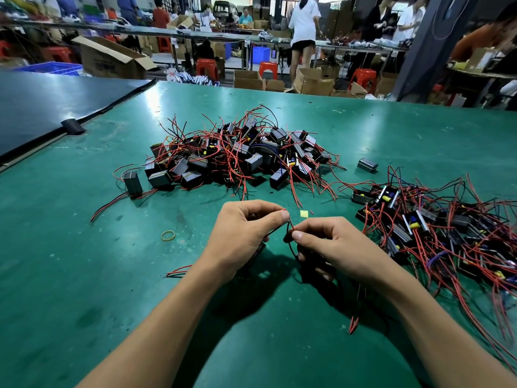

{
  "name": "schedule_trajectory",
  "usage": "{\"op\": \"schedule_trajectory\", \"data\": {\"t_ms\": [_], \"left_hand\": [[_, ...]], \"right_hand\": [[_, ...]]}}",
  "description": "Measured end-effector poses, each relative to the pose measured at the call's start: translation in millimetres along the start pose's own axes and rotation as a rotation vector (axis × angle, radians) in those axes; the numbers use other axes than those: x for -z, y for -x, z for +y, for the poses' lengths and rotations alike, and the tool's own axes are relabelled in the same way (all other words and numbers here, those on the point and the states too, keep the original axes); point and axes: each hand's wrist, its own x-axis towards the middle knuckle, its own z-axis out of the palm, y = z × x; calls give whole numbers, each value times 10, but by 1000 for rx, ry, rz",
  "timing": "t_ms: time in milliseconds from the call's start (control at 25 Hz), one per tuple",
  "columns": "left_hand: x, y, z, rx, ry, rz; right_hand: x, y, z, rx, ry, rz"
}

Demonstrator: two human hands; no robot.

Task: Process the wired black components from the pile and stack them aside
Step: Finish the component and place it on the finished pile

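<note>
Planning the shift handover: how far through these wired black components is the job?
Done: a spread of set-aside components lies on the right of the table. In hand: the left hand and right hand both pinch the wires of one piece. Left: the centre pile looks at least as big, so probably half or more remains.

Nearer than the pile [237, 158], the left hand [240, 236] covers a black part [259, 252]; only one dark edge shows under the palm. Beside it, the right hand [333, 245] curls over a dark lump [307, 266], too shadowed to tell what it is. Both hands pinch wires [290, 224] whose ends the fingertips hide. Right of the pile, a second heap [436, 231] runs off the picture's edge. Left of the pile, a dark board [42, 107] is cut off too. A yellow scrap [304, 213] just nearer than the pile is too small to identify. Behind the pile, workers [303, 21] are blurred.
</note>
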Motion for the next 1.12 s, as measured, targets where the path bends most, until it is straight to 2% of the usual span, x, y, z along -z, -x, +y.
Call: {"op": "schedule_trajectory", "data": {"t_ms": [120,320,440,600,880,1120], "left_hand": [[3,11,21,-7,28,-9],[11,30,46,-42,3,-97],[13,38,50,-76,-46,-151],[13,43,47,-120,-141,-167],[9,38,54,-135,-150,-156],[5,46,56,-114,-122,-165]], "right_hand": [[7,-11,-5,28,-3,5],[0,0,-73,206,-18,281],[-58,14,-106,241,48,337],[-81,8,-140,191,93,345],[-118,-26,-212,-67,-341,212],[-97,-16,-175,-89,-432,172]]}}
